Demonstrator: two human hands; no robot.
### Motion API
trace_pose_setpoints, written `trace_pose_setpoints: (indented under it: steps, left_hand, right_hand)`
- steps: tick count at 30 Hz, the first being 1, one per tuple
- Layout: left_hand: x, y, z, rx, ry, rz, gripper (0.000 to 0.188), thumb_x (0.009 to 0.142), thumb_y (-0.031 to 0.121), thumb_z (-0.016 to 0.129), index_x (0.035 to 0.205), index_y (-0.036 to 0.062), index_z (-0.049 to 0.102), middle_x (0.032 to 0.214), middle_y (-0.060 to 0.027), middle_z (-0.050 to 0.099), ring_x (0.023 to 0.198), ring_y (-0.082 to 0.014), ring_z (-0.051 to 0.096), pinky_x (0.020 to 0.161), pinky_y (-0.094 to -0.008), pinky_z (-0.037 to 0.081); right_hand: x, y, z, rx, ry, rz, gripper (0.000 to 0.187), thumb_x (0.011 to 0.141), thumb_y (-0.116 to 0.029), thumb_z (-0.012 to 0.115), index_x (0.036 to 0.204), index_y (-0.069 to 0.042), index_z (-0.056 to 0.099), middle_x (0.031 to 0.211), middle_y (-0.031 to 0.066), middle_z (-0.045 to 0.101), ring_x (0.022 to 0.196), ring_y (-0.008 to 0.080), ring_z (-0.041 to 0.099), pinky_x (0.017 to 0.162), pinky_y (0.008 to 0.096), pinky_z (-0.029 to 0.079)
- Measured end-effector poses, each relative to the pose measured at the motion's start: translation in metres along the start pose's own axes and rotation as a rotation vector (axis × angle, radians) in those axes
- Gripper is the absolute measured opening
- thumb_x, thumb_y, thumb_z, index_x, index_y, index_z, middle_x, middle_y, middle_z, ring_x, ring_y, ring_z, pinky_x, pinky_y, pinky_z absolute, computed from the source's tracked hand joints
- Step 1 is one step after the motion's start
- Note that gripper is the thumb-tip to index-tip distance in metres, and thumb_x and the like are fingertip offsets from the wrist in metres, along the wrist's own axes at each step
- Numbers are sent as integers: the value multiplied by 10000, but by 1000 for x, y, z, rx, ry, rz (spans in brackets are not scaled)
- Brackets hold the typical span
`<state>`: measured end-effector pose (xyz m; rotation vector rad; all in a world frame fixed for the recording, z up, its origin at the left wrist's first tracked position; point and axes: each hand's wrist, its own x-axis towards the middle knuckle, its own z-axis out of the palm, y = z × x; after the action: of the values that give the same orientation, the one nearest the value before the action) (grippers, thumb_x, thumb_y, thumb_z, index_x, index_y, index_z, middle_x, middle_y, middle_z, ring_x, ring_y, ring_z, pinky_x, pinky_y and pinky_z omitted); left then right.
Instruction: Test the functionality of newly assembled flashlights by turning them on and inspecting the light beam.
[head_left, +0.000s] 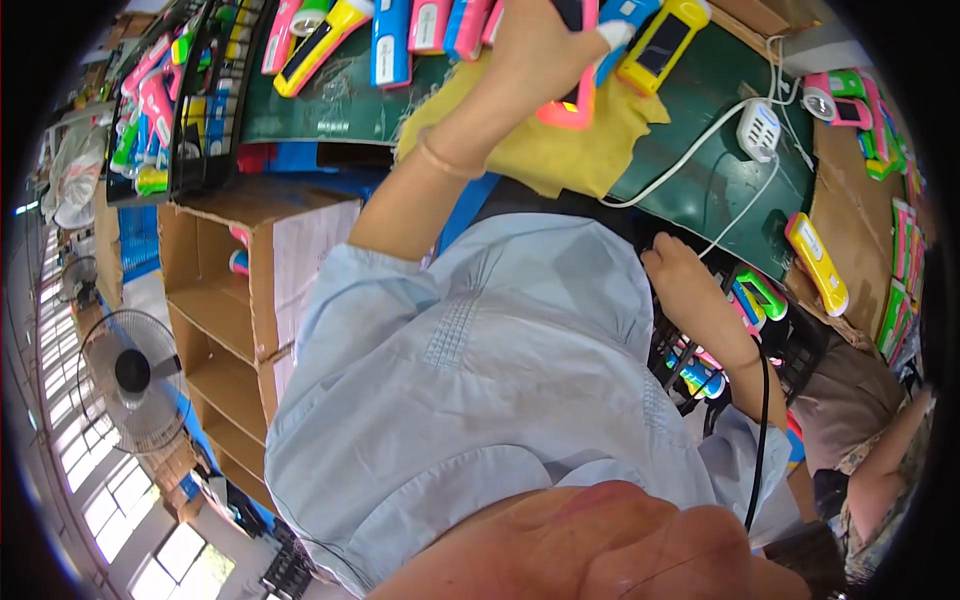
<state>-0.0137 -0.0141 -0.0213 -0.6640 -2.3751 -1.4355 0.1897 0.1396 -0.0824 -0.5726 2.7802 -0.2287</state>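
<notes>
My left hand [545, 55] reaches over the green table and is closed around a pink flashlight [568, 112] with a dark panel. A white cover sits on one fingertip. Under that hand lies a yellow cloth [500, 150]. Beside it, a yellow flashlight [662, 45] with a dark panel rests on the cloth's far right edge. Further left are a blue flashlight [391, 45] and a yellow-and-pink one [322, 48]. My right hand [675, 265] is low by the table's near edge, fingers curled; whatever they hold, if anything, is hidden.
A black basket [205, 120] of flashlights stands at left, above cardboard shelving [215, 270]. A white power strip [758, 132] and its cables cross the green table [700, 190]. More flashlights lie on cardboard [850, 190] at right. A co-worker's arm [885, 475] shows lower right.
</notes>
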Motion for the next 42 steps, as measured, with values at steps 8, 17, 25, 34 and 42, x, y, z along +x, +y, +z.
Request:
trace_pose_setpoints:
  steps: [8, 17, 25, 34, 42]
  left_hand:
    - [13, -71, 18, -19, 103, 98, 733, 708, 158, 715, 1214, -79, 242, 1151, -268, 415, 1059, -383, 463, 894, -420, 390]
    - [-17, -29, -4, -1612, -594, -841, 353, 893, 293, 520, 1144, 48, 482, 988, -94, 587, 870, -212, 590, 806, -349, 493]
    - [-30, -28, 5, -1169, -443, -618, 413, 898, 384, 499, 1061, 5, 470, 907, -133, 573, 762, -211, 600, 635, -329, 517]
    - [-16, -19, 1, -1594, -317, -625, 507, 888, 531, 408, 1057, 61, 496, 852, -71, 562, 735, -186, 573, 654, -294, 496]
    - [-53, -22, 0, -1143, -436, 2, 700, 733, 561, 607, 1143, 16, 452, 932, -119, 558, 835, -178, 522, 703, -286, 440]
  right_hand:
    - [30, -17, -36, 665, 234, -31, 322, 673, 138, 520, 953, 3, 605, 788, 125, 545, 751, 285, 568, 678, 321, 452]
    - [77, -16, -74, 701, 892, 137, 112, 767, -22, 629, 879, -19, 629, 728, 88, 574, 659, 173, 563, 568, 251, 431]
    - [88, 17, -96, 539, 562, -326, 111, 717, -15, 579, 828, -8, 572, 751, 88, 542, 737, 268, 549, 657, 321, 434]
    - [71, -24, -40, 202, 922, -522, 347, 595, -78, 640, 938, -73, 684, 664, 5, 428, 602, 143, 437, 518, 285, 333]
    - [85, -32, -38, 758, 988, 129, 504, 593, -237, 813, 990, -21, 589, 732, 57, 485, 634, 201, 485, 543, 267, 394]
